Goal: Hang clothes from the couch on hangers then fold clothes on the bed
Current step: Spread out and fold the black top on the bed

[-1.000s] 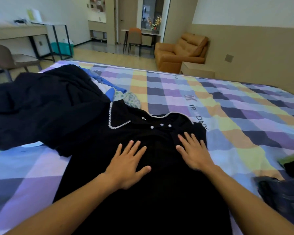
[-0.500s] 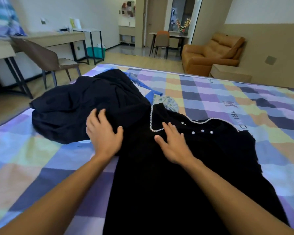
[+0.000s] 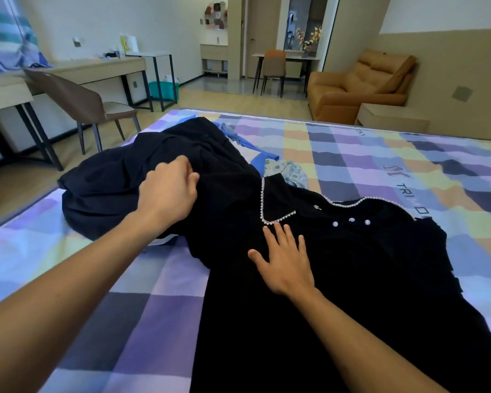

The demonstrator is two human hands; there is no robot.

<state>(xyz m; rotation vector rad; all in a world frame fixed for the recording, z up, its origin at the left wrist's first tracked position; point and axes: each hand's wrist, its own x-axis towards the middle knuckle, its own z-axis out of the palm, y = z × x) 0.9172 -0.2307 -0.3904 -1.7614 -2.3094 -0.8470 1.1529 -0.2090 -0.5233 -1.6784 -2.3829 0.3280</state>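
The couch part looks finished, as far as can be judged: the orange leather couch (image 3: 360, 86) across the room shows no clothes on its seat or arms. No hangers are in view, so the hanging itself cannot be checked. The work now appears to be folding on the bed with the pastel checked cover (image 3: 352, 154), and it seems to be at an early stage.

A black garment with a pearl-trimmed collar and three pearl buttons (image 3: 338, 279) lies spread out front-up along the bed, unfolded, with its collar toward the far side. Just to its left sits a crumpled heap of dark navy cloth (image 3: 111, 188), touching or overlapping the black garment's shoulder area. Beyond them a bright blue garment (image 3: 255, 160) and a pale patterned cloth (image 3: 289, 171) lie bunched together. None of these is folded, so most of the folding is probably left to do.

The left hand (image 3: 167, 194) reaches forward with the forearm extended. Its fingers are curled and close against the thumb on a fold at the top of the navy heap. Whether that fold belongs to the heap or to a sleeve of the black garment cannot be told. The right hand (image 3: 287, 259) lies palm-down on the black garment's chest, just below the collar point, with its fingers straight and slightly spread, pressing the cloth flat and gripping nothing.
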